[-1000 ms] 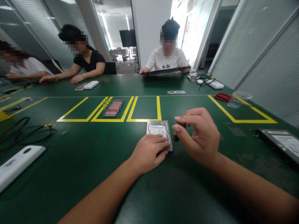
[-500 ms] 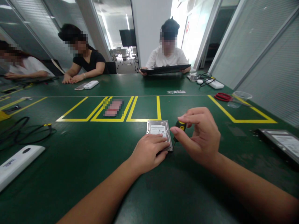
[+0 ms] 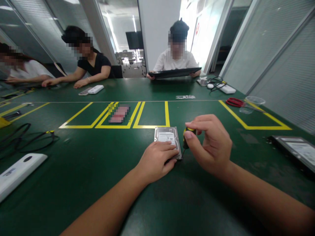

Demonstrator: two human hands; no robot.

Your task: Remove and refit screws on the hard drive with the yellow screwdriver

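Note:
A silver hard drive with a white label lies on the green table. My left hand grips it at the near end, fingers across its top and thumb along its near edge, covering part of the label. Between the thumb and fingers of my right hand is a short screwdriver with a black and yellow handle. Its thin shaft points down, and the tip is at the drive's near right corner. Whether a screw sits under the tip is too small to tell.
Another hard drive lies at the right. A white device and black cables are on the left. Beyond the yellow tape frames are a red coil, a clear cup and a person holding a black panel.
The screwdriver's handle has turned slightly and stands more upright, with my right thumb shifted forward over it. My left hand and the drive are still. A person across the table has reached leftward.

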